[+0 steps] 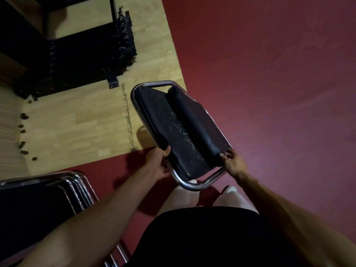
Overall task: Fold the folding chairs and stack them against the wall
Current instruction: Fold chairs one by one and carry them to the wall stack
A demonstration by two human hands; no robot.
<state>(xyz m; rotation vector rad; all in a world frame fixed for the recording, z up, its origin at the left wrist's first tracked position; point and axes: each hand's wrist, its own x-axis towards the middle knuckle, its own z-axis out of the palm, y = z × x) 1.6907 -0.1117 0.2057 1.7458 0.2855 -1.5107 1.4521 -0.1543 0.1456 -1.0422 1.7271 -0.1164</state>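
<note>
Folded chair gripped by both hands; dim stacked chairs partly cut off.

No text, label, brand, number or sign can be read anywhere in the head view. The pale specks scattered across the black padded seat of the chrome-framed folding chair are scuffs or wear, not letters. The row of small dark marks along the edge of the light wooden floor is too blurred to tell whether it is print at all. The dim light hides any finer marking.
</note>
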